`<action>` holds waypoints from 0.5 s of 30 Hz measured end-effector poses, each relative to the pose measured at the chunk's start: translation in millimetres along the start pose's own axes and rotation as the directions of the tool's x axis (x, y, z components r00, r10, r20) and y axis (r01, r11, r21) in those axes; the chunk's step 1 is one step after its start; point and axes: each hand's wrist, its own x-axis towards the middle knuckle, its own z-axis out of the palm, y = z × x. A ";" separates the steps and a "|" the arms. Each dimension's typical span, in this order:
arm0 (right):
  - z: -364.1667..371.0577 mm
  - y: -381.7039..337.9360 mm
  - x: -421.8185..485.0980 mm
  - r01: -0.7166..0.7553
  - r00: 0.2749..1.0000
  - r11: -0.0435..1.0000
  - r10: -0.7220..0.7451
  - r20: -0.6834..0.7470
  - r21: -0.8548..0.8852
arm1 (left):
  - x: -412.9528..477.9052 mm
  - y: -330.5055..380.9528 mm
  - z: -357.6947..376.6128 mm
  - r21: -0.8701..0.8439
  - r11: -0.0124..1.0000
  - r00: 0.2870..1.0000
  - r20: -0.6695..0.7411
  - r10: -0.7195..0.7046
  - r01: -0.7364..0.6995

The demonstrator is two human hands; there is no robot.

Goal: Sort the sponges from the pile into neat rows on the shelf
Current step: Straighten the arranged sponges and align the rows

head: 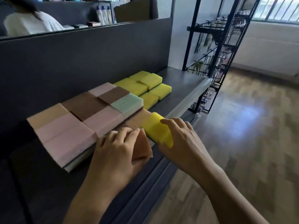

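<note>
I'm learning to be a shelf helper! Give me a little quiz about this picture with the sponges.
1. Which colour is the sponge the right hand holds? A pink, B yellow, C green.
2. True or false: the left hand holds nothing.
3. How many sponges on the shelf have a pale green top?
Key: 1 B, the yellow sponge. 2 false, it grips an orange sponge. 3 one, the pale green sponge.

Matt foam sponges (84,120) on a smooth dark shelf (182,84).
</note>
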 end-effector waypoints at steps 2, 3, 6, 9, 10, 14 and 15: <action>0.9 8.5 16.6 -0.010 1.000 1.000 0.010 -0.012 -0.006 | 19.5 -2.3 4.2 -0.007 1.000 1.000 0.000 0.013 -0.013; 1.2 12.6 25.3 -0.016 1.000 1.000 0.016 -0.019 -0.010 | 29.9 -4.1 6.7 -0.004 1.000 1.000 0.001 0.020 -0.020; 3.4 25.5 52.6 -0.038 0.999 0.999 0.038 -0.027 -0.014 | 57.2 -9.0 14.4 0.014 1.000 1.000 -0.008 0.020 -0.020; 9.8 37.3 81.6 -0.057 0.998 0.998 0.056 -0.029 -0.018 | 75.2 -10.1 14.4 -0.016 1.000 0.998 0.059 0.027 -0.026; 12.8 41.6 91.1 -0.062 0.998 0.998 0.062 -0.025 -0.022 | 80.2 -10.3 15.1 -0.020 0.999 0.996 0.079 0.029 -0.027; 22.3 58.4 123.3 -0.076 0.997 0.997 0.076 0.008 -0.011 | 94.5 -9.3 19.6 -0.012 1.000 0.997 0.082 -0.014 0.015; 24.1 62.5 130.5 -0.073 0.997 0.997 0.074 0.015 -0.005 | 98.1 -8.6 21.5 -0.006 1.000 0.997 0.074 -0.026 0.027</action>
